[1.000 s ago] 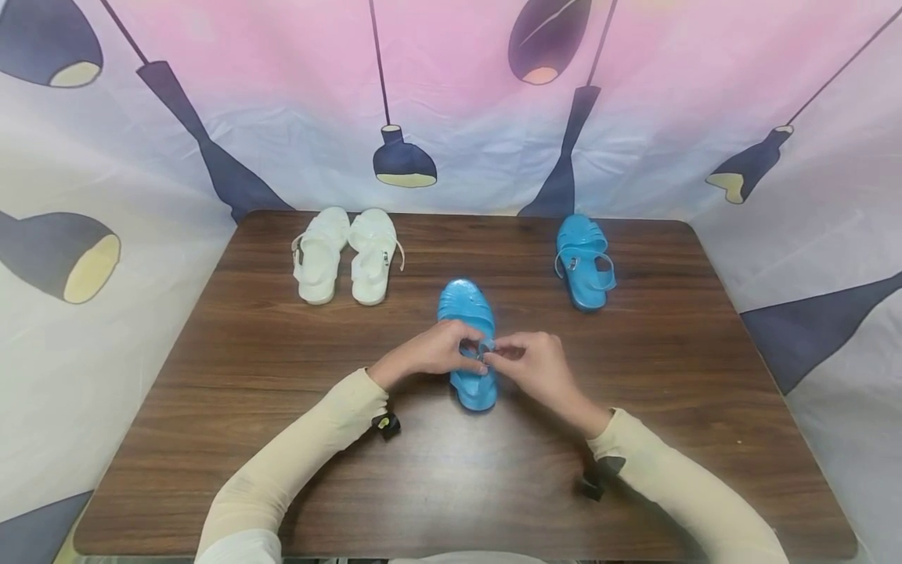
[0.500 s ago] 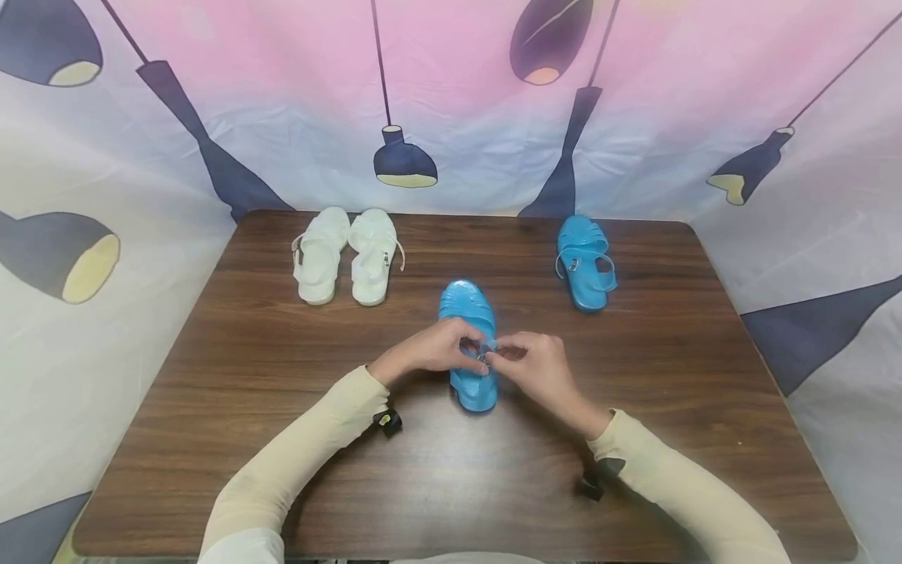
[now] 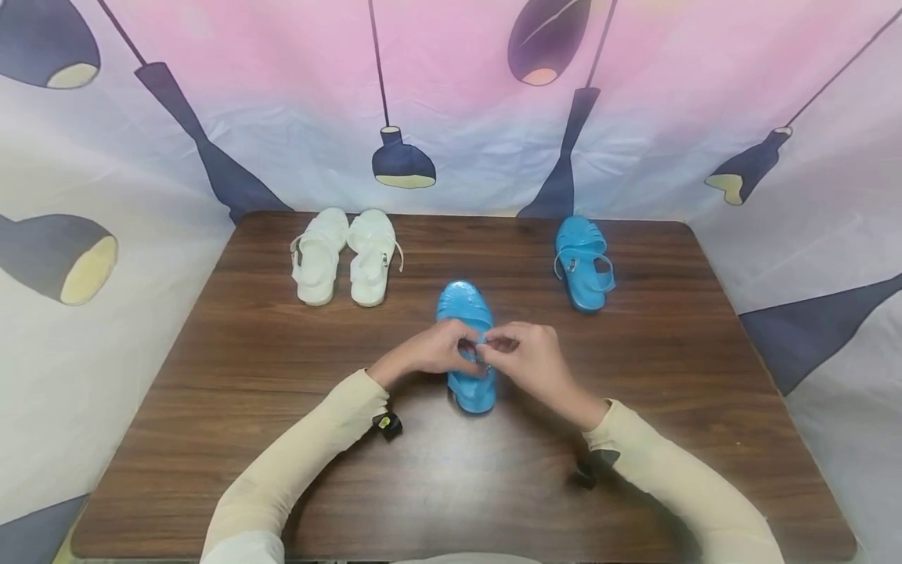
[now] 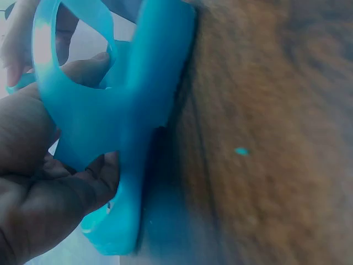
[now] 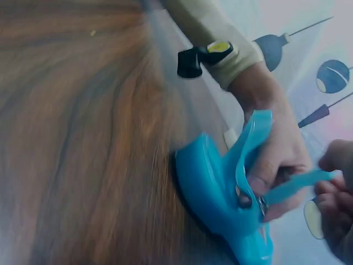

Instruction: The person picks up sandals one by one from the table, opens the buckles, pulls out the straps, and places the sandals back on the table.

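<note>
A blue jelly sandal (image 3: 465, 300) lies toe-away at the middle of the table, between both hands. My left hand (image 3: 438, 349) reaches over it and grips its side by the metal buckle (image 5: 262, 205). In the left wrist view, the left hand's fingers (image 4: 102, 174) press against the sandal's blue side wall (image 4: 91, 118). From the right, my right hand (image 3: 537, 362) pinches the free end of the sandal's strap (image 5: 298, 185). The right wrist view shows that strap drawn out from the buckle. Fingers partly hide the buckle in the head view.
A second blue sandal (image 3: 583, 266) stands at the back right of the wooden table (image 3: 338, 470). A pair of white sandals, one the right-hand sandal (image 3: 369, 262), sits at the back left. Printed cloth (image 3: 465, 102) hangs behind the table's far edge.
My right hand has shifted slightly left and up over the buckle, bringing the strap end along. The left hand holds its place, and the sandals stay where they were.
</note>
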{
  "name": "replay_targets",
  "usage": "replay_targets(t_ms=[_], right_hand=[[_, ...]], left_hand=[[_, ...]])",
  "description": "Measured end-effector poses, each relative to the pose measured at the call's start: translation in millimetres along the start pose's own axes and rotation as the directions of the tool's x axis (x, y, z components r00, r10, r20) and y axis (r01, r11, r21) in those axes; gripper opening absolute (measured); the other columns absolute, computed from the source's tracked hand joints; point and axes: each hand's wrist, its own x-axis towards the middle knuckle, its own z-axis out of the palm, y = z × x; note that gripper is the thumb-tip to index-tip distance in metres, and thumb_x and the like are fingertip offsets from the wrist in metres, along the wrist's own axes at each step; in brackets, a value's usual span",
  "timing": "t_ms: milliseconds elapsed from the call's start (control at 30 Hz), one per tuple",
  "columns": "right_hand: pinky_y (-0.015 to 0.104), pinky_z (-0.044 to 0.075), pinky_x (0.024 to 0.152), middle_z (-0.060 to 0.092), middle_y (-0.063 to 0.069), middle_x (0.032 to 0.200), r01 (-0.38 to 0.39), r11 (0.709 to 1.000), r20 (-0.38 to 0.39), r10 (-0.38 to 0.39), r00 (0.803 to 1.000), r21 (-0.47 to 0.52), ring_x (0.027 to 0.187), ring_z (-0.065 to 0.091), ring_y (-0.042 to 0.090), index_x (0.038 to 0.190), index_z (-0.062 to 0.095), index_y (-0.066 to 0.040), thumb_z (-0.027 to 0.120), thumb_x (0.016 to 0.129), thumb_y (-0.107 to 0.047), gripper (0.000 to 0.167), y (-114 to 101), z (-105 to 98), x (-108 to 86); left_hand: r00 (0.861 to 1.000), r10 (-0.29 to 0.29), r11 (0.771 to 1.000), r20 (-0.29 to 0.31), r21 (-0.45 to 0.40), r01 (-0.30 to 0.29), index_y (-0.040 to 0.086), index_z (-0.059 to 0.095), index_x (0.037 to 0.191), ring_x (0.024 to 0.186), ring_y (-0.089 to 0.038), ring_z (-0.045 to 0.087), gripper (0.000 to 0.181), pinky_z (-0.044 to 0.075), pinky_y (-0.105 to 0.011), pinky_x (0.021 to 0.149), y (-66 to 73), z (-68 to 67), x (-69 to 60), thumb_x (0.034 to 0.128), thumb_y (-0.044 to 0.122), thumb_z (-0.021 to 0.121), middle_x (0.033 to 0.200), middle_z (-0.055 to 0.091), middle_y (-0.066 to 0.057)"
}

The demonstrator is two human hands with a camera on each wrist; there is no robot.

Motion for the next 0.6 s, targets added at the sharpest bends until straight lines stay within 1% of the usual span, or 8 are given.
replay_targets(t_ms=[133, 200, 267, 300, 367, 500, 533, 600], right_hand=[[0.027, 0.059, 0.068, 0.076, -0.005, 0.085, -0.086, 0.996, 0.103, 0.086, 0.991, -0.006, 0.075, 0.068, 0.004, 0.096, 0.081, -0.011, 0.083, 0.087, -0.029, 0.020, 2.9, -14.9, -2.0], [0.029, 0.059, 0.069, 0.076, -0.006, 0.087, -0.138, 0.990, 0.145, 0.139, 0.980, -0.018, 0.077, 0.068, 0.006, 0.097, 0.081, -0.012, 0.082, 0.087, -0.033, 0.023, 6.1, -24.0, -3.9], [0.031, 0.059, 0.069, 0.075, -0.007, 0.085, -0.184, 0.982, 0.204, 0.187, 0.961, -0.034, 0.076, 0.067, 0.009, 0.097, 0.081, -0.013, 0.082, 0.087, -0.033, 0.022, 9.4, -33.2, -6.5], [0.032, 0.059, 0.067, 0.075, -0.006, 0.083, -0.207, 0.977, 0.240, 0.211, 0.948, -0.042, 0.074, 0.067, 0.010, 0.096, 0.081, -0.014, 0.082, 0.087, -0.032, 0.021, 11.6, -37.3, -8.1], [0.033, 0.057, 0.062, 0.072, -0.006, 0.076, -0.254, 0.965, 0.326, 0.260, 0.909, -0.059, 0.068, 0.064, 0.013, 0.093, 0.080, -0.014, 0.082, 0.087, -0.029, 0.016, 16.1, -44.2, -12.0], [0.034, 0.054, 0.058, 0.069, -0.002, 0.069, -0.335, 0.939, 0.483, 0.331, 0.810, -0.080, 0.061, 0.060, 0.017, 0.091, 0.078, -0.015, 0.080, 0.089, -0.024, 0.009, 23.7, -49.1, -19.5], [0.034, 0.054, 0.058, 0.069, -0.002, 0.069, -0.343, 0.935, 0.506, 0.337, 0.794, -0.085, 0.061, 0.061, 0.017, 0.091, 0.078, -0.016, 0.079, 0.090, -0.024, 0.009, 25.3, -49.0, -20.9], [0.034, 0.055, 0.058, 0.069, -0.002, 0.070, -0.340, 0.937, 0.530, 0.331, 0.781, -0.084, 0.061, 0.061, 0.016, 0.091, 0.078, -0.016, 0.079, 0.091, -0.025, 0.010, 28.3, -47.8, -22.8]], left_hand=[[1.000, 0.013, 1.000, 0.018, 0.002, -0.013, 0.013, 0.073, 0.092, 0.072, -0.005, 0.058, 0.014, 0.052, -0.023, 0.067, -1.3, 0.5, -0.7, 0.0872, 0.021, 0.083, 0.078, 0.065, 0.008], [1.000, 0.003, 1.000, 0.028, -0.004, -0.003, 0.012, 0.073, 0.097, 0.080, -0.006, 0.062, 0.016, 0.055, -0.024, 0.074, -1.1, -0.7, -0.9, 0.0883, 0.021, 0.082, 0.086, 0.069, 0.006], [0.999, -0.015, 1.000, 0.033, -0.016, 0.015, 0.010, 0.074, 0.103, 0.089, -0.008, 0.066, 0.020, 0.056, -0.026, 0.082, -0.1, -2.3, -1.6, 0.0886, 0.022, 0.082, 0.095, 0.072, 0.004], [0.999, -0.023, 0.999, 0.036, -0.022, 0.024, 0.010, 0.075, 0.106, 0.094, -0.009, 0.066, 0.023, 0.056, -0.026, 0.085, -0.1, -2.8, -1.8, 0.0887, 0.022, 0.082, 0.099, 0.073, 0.003], [0.998, -0.044, 0.998, 0.041, -0.038, 0.045, 0.010, 0.074, 0.112, 0.100, -0.010, 0.067, 0.027, 0.056, -0.027, 0.089, 1.0, -4.0, -2.4, 0.0887, 0.022, 0.082, 0.106, 0.074, 0.002], [0.997, -0.068, 0.996, 0.045, -0.053, 0.070, 0.010, 0.073, 0.115, 0.103, -0.011, 0.068, 0.031, 0.056, -0.027, 0.090, 2.6, -5.4, -3.2, 0.0888, 0.022, 0.082, 0.111, 0.074, 0.001], [0.997, -0.071, 0.996, 0.042, -0.055, 0.073, 0.010, 0.073, 0.116, 0.104, -0.011, 0.068, 0.031, 0.056, -0.027, 0.091, 3.1, -5.8, -3.2, 0.0887, 0.022, 0.082, 0.111, 0.073, 0.001], [0.997, -0.069, 0.995, 0.035, -0.064, 0.071, 0.010, 0.072, 0.116, 0.104, -0.012, 0.068, 0.031, 0.056, -0.027, 0.091, 3.6, -6.6, -2.8, 0.0887, 0.021, 0.082, 0.112, 0.073, 0.001]])
